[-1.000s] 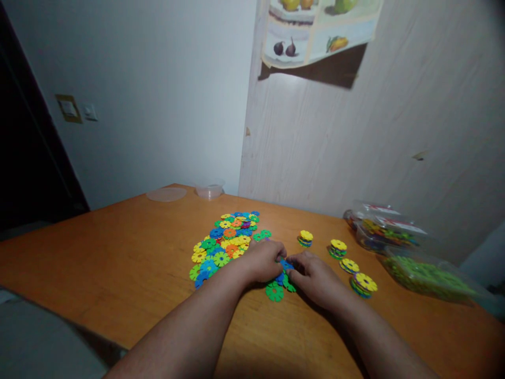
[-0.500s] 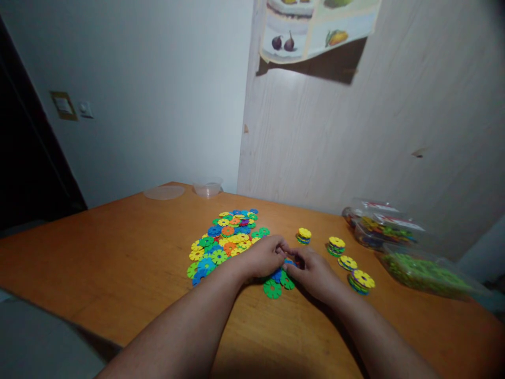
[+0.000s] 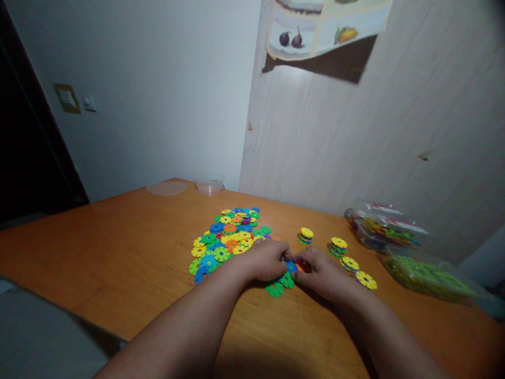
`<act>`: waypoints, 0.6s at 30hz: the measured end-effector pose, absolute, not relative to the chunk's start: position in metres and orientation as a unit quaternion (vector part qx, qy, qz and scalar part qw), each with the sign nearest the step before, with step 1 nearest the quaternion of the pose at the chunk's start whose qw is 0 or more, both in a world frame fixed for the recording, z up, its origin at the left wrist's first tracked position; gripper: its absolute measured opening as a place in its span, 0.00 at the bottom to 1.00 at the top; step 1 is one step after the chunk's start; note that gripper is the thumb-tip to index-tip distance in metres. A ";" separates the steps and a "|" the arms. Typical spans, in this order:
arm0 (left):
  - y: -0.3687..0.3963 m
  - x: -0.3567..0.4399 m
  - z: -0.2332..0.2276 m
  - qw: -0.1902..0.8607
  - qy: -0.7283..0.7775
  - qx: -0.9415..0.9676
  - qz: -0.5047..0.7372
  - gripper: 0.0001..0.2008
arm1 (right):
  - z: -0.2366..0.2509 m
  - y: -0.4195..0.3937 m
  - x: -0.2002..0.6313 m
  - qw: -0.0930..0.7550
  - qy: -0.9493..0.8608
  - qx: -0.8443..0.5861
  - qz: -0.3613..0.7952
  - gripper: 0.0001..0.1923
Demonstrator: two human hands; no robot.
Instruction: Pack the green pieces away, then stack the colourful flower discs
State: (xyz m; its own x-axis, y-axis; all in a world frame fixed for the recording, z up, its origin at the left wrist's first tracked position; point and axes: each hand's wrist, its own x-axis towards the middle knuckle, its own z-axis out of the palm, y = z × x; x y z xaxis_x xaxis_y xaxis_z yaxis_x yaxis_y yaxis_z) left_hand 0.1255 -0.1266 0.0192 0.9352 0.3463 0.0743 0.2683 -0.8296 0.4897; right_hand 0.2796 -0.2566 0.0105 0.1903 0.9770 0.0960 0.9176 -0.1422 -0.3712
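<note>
Since the earlier frame, both hands have edged slightly right along the table, and an orange disc now shows between them.

Left hand and right hand meet fingertip to fingertip, pinching a small cluster of a blue disc and the orange one just above the tabletop; two green discs lie directly beneath. A loose pile of coloured discs spreads just left of the hands; four short stacks stand to the right, near clear bags by the wall. A lid and tub sit at the far edge.
</note>
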 end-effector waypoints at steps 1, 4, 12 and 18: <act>-0.127 0.126 0.018 0.253 0.161 0.951 0.081 0.12 | 0.010 -0.256 0.280 0.182 -0.630 -0.750 0.084 0.08; -0.125 0.128 0.014 0.290 0.165 0.939 0.086 0.14 | 0.008 -0.257 0.279 0.196 -0.634 -0.744 0.077 0.08; -0.123 0.133 0.009 0.386 0.158 0.902 0.115 0.15 | 0.011 -0.258 0.278 0.182 -0.634 -0.752 0.015 0.07; -0.121 0.127 0.017 0.270 0.197 0.930 0.150 0.15 | 0.016 -0.267 0.302 0.198 -0.578 -0.791 -0.035 0.12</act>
State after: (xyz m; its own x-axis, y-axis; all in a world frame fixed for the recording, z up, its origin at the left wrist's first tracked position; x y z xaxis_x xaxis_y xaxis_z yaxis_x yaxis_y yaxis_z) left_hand 0.1272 -0.1214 0.0173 0.8776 0.4475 0.1721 0.2855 -0.7762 0.5622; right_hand 0.3016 -0.2672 0.0158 0.3301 0.9002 0.2840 0.9277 -0.2538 -0.2740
